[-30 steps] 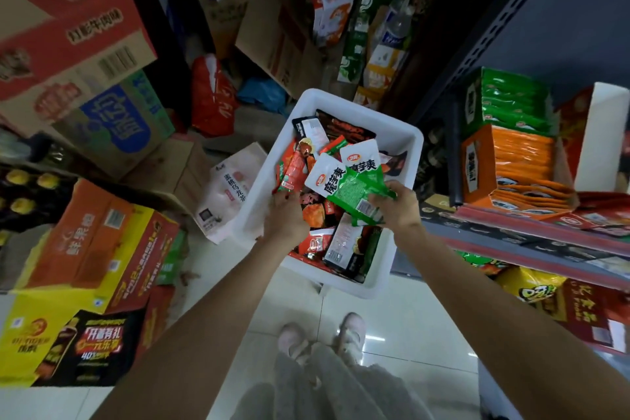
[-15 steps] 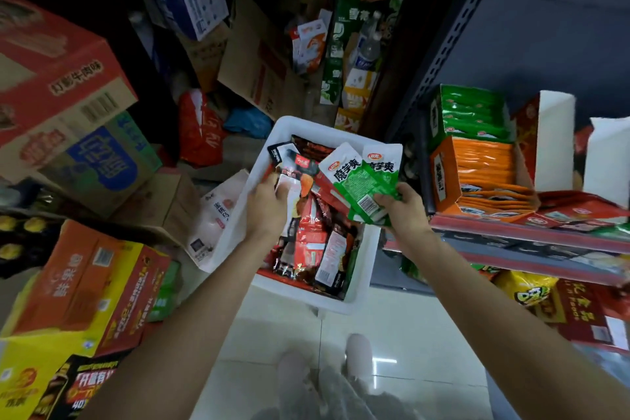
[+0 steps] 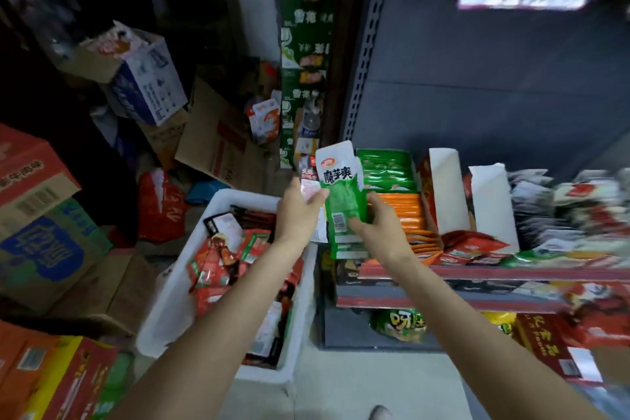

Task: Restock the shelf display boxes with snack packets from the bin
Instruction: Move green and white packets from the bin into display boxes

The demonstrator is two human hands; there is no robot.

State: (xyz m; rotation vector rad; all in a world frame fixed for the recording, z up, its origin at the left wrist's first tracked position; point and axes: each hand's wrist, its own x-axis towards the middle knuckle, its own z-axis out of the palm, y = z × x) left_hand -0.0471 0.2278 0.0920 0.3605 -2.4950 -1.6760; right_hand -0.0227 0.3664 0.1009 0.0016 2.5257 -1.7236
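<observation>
Green packets [image 3: 342, 201] with white tops sit squeezed in both hands, left hand [image 3: 299, 211] and right hand [image 3: 379, 224], above a white bin [image 3: 170, 303] beside the shelf [image 3: 477, 300].

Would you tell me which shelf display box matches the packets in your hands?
The green display box, farthest left at the back; the orange one sits before it.

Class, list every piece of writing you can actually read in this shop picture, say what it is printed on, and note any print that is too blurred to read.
"魔芋爽": black characters on the green and white snack packet held up by both hands.
"雪花": white characters on the tall green carton beside the shelf upright.
Barcode on the same packet: digits too small.
Blue and white cardboard box, red cardboard carton, shelf packets: print blurred or upside down, unreadable.
</observation>
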